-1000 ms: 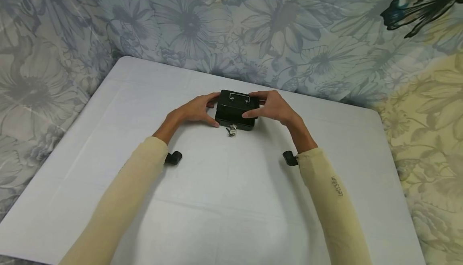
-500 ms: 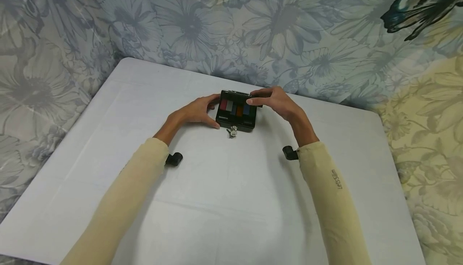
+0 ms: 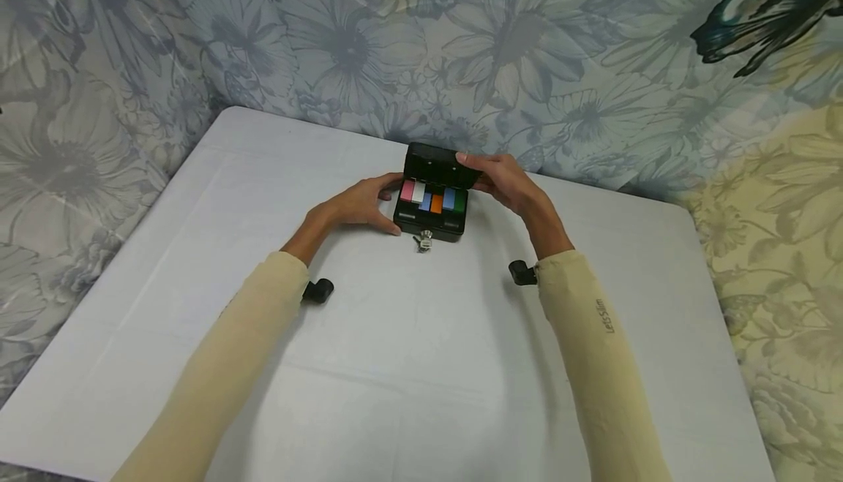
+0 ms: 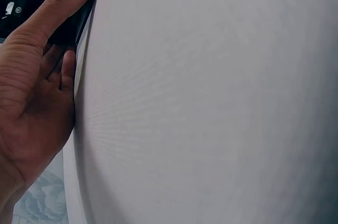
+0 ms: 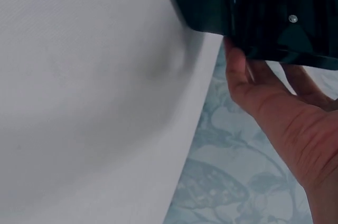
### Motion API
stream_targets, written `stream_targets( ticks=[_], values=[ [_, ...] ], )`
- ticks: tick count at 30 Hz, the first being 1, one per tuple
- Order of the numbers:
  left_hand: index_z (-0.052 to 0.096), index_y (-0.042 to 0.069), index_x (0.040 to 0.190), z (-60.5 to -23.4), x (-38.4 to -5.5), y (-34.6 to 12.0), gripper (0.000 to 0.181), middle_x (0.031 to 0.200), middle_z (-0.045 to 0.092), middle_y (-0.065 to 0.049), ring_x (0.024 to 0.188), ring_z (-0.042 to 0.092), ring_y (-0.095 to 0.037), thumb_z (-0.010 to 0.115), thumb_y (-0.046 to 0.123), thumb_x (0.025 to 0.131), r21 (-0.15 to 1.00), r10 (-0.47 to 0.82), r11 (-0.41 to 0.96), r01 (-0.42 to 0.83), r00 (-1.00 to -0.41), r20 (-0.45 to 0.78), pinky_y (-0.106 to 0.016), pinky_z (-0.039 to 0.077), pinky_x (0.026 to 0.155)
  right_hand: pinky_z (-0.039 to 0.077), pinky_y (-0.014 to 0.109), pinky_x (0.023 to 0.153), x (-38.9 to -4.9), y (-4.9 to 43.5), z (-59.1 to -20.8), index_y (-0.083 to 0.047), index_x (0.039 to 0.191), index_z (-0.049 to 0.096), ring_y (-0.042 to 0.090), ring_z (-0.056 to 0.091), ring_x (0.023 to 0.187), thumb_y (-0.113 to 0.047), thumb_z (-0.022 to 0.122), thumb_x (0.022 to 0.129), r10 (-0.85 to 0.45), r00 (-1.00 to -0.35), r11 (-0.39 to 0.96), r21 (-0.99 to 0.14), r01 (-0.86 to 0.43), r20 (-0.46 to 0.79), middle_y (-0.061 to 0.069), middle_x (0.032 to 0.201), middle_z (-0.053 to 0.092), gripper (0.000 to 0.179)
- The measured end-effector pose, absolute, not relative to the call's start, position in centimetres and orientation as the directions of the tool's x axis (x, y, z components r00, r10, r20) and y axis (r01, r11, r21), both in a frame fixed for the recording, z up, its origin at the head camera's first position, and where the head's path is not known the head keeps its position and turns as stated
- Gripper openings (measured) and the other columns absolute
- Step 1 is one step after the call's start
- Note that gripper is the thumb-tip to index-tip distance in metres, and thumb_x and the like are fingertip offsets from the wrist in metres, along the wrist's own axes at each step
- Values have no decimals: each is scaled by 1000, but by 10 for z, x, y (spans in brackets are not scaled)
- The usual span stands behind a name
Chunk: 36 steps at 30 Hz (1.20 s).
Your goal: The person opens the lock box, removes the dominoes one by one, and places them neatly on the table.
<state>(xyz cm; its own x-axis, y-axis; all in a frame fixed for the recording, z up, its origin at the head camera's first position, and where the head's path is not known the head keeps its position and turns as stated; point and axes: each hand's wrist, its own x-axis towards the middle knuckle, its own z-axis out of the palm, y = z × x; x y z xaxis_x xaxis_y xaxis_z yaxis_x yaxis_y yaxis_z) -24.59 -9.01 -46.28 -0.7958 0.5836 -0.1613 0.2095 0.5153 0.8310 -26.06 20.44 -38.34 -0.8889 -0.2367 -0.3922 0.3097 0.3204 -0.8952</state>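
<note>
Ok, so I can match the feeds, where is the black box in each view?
Head: the black box is just above centre, between the left hand and right hand.
Left wrist: black box in the top-left corner, cut off, partly covered by the left hand.
Right wrist: black box at the top right, cut off.
Shared landmark: the two silver rivets inside the open lid.

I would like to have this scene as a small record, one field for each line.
Box: black, open, on white table
Lid: raised at the back
Inside: coloured pieces, including pink, white, blue, orange, green
Keys: silvery, at the box's front
Left hand: grips the box's left side
Right hand: holds the lid's right edge
</note>
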Motion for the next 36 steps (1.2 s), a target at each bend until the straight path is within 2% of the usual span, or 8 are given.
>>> stream_targets(
  ticks=[4, 8, 10, 16, 24, 32, 36],
  values=[
    [24, 13, 167, -463, -246, -89, 116, 172, 32, -11, 150, 48, -35, 95, 26, 76, 820, 571, 537, 197, -801, -181, -48, 38, 126, 47, 40, 121, -265, 201, -384, -1, 154, 47, 28, 62, 131, -52, 66, 98, -180, -891, 301, -886, 353, -416, 15, 142, 61, 78],
    [24, 16, 167, -462, -246, -89, 117, 171, 33, -10, 150, 48, -35, 95, 27, 76, 811, 561, 554, 187, -804, -198, -50, 39, 126, 47, 43, 120, -272, 198, -385, -7, 156, 42, 25, 64, 121, -58, 65, 96, -151, -885, 268, -880, 392, -440, 7, 127, 63, 82],
    [24, 16, 167, -463, -246, -89, 117, 172, 33, -11, 150, 47, -35, 95, 27, 76, 812, 562, 553, 184, -803, -201, -51, 39, 126, 46, 45, 121, -275, 196, -385, -10, 158, 39, 26, 62, 124, -59, 64, 97, -156, -876, 249, -876, 413, -457, 8, 130, 61, 82],
    [24, 16, 167, -464, -246, -89, 116, 172, 33, -9, 150, 48, -35, 95, 26, 76, 816, 574, 543, 197, -797, -189, -50, 40, 125, 39, 46, 126, -280, 196, -384, -18, 162, 29, 33, 50, 141, -61, 60, 97, -157, -833, 215, -842, 495, -530, 14, 153, 45, 84],
    [25, 16, 167, -463, -245, -90, 115, 171, 34, -9, 149, 48, -34, 95, 26, 76, 817, 573, 540, 203, -800, -180, -50, 39, 125, 39, 44, 126, -284, 195, -384, -12, 152, 38, 30, 51, 136, -64, 59, 96, -138, -811, 204, -817, 539, -569, 7, 133, 53, 79],
    [24, 17, 167, -465, -247, -90, 116, 172, 33, -9, 149, 48, -34, 95, 27, 76, 812, 566, 549, 199, -803, -187, -50, 39, 126, 39, 45, 125, -280, 194, -388, -14, 152, 39, 30, 52, 133, -65, 57, 97, -150, -838, 190, -847, 496, -524, 7, 134, 52, 77],
    [24, 18, 167, -465, -247, -90, 116, 172, 32, -8, 150, 48, -33, 95, 28, 76, 810, 564, 553, 196, -803, -191, -50, 40, 125, 39, 45, 125, -276, 193, -390, -15, 158, 38, 30, 52, 133, -68, 51, 99, -150, -867, 210, -873, 441, -474, 13, 144, 50, 80]
  ],
)
